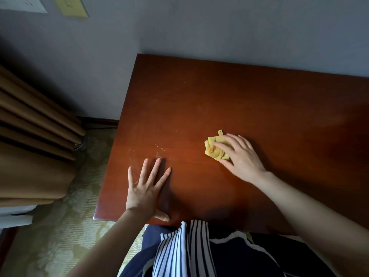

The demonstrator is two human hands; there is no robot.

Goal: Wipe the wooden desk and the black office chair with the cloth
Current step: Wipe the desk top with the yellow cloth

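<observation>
Right hand (240, 156) presses the bunched yellow cloth (216, 149) mid-desk (259, 96), fingers straight; left hand (144, 188) flat, fingers spread, near the front left corner; brown curtain (34, 140) beyond the left edge.

The person wears a white top (185, 248) with thin navy vertical stripes, hanging in loose folds at the front; dark navy cloth (229, 258) surrounds it, edged by a narrow white trim (252, 243); left forearm (111, 236) and right forearm (311, 214) are bare.

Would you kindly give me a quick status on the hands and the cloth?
Left hand flat on desk, fingers spread. Right hand pressing bunched yellow cloth mid-desk. Nothing blocking the cloth.
</observation>
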